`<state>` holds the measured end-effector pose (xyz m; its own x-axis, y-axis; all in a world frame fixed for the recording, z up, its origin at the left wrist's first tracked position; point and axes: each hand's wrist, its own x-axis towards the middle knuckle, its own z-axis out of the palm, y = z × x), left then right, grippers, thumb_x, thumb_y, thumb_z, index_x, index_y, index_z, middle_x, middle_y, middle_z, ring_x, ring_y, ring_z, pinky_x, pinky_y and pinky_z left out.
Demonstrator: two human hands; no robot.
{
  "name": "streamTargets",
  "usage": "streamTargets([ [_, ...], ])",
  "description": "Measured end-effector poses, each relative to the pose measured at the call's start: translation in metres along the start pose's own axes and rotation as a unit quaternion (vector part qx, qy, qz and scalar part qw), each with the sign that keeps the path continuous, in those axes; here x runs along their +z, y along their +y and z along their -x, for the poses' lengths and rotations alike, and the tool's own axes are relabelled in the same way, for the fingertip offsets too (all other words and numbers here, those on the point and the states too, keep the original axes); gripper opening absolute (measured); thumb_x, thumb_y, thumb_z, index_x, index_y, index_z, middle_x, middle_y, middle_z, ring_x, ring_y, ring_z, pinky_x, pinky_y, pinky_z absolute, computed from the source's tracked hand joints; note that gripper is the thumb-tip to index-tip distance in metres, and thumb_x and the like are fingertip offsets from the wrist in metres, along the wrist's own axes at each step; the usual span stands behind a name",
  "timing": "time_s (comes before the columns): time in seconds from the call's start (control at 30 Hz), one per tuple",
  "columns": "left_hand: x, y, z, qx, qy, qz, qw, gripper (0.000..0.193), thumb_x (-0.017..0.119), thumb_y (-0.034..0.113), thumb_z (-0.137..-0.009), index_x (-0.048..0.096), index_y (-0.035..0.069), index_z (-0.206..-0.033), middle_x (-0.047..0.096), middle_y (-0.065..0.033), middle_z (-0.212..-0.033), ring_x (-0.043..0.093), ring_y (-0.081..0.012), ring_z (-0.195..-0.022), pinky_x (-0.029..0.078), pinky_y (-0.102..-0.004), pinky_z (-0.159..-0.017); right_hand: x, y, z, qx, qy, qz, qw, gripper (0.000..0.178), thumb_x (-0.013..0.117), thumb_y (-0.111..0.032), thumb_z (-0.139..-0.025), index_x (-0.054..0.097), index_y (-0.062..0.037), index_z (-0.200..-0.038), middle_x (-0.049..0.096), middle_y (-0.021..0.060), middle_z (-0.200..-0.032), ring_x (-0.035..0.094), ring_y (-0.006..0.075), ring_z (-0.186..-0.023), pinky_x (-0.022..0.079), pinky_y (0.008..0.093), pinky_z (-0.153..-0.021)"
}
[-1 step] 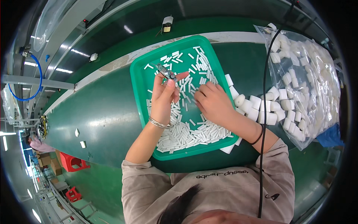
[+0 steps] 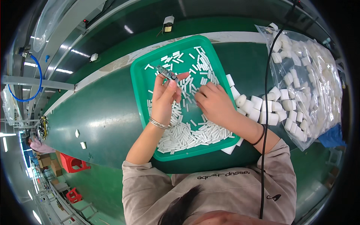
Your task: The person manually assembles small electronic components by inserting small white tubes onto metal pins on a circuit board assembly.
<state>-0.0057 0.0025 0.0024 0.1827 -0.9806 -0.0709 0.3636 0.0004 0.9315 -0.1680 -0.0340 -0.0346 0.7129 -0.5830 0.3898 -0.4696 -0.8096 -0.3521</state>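
Raised over the green tray, my left hand is closed on a small circuit board, pinched between thumb and fingers with the index finger stretched out to the right. My right hand reaches down into the tray's middle, its fingers curled together. The fingertips are partly hidden, so whatever lies between them cannot be made out. Many short white tubes are spread through the tray, heaped thickest along its near side. More tubes lie loosely toward the far right corner.
Right of the tray, white blocks spill beside a large clear plastic bag of similar blocks. A black cable hangs down across the right side. Red stools stand at the left, and a person in pink is farther off.
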Motion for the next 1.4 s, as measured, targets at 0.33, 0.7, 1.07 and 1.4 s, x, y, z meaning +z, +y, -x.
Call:
streamTargets([
  [0.33,-0.004,0.000,0.003,0.019,0.003,-0.030,0.999,0.030,0.052,0.025,-0.083,0.040,0.007,-0.103,0.056,-0.0165,-0.099,0.050,-0.0089,-0.068,0.042,-0.0224,-0.058,-0.007,-0.009,-0.004,-0.026,0.005,-0.021,0.999,0.024,0.065,-0.016,-0.063,0.053,-0.0101,-0.083,0.050,0.0022,-0.083,0.048,0.0187,-0.082,0.038,0.0315,-0.069],
  [0.7,-0.005,-0.001,0.002,0.025,0.012,0.005,1.000,0.030,0.054,0.025,-0.081,0.042,0.006,-0.101,0.057,-0.0198,-0.097,0.055,-0.0103,-0.068,0.044,-0.0225,-0.055,-0.002,-0.003,-0.001,-0.052,-0.001,-0.009,0.999,0.019,0.064,-0.016,-0.064,0.052,-0.0097,-0.078,0.049,0.0026,-0.079,0.049,0.0185,-0.080,0.043,0.0292,-0.065],
  [1.07,-0.006,-0.004,0.005,0.066,-0.038,0.053,0.996,0.032,0.058,0.018,-0.080,0.039,0.006,-0.103,0.054,-0.0243,-0.100,0.058,-0.0174,-0.075,0.048,-0.0265,-0.063,-0.022,0.005,-0.004,0.117,0.086,-0.397,0.906,0.014,0.061,-0.005,-0.072,0.061,-0.0010,-0.086,0.060,0.0093,-0.076,0.058,0.0157,-0.063,0.046,0.0238,-0.056],
  [1.4,-0.007,-0.002,0.005,0.075,-0.062,-0.002,0.995,0.033,0.055,0.020,-0.081,0.037,0.004,-0.104,0.052,-0.0250,-0.103,0.059,-0.0196,-0.076,0.051,-0.0298,-0.064,-0.024,0.006,-0.004,0.141,0.071,-0.422,0.893,0.015,0.061,0.003,-0.070,0.062,0.0021,-0.085,0.061,0.0104,-0.079,0.060,0.0139,-0.068,0.050,0.0222,-0.061],
])
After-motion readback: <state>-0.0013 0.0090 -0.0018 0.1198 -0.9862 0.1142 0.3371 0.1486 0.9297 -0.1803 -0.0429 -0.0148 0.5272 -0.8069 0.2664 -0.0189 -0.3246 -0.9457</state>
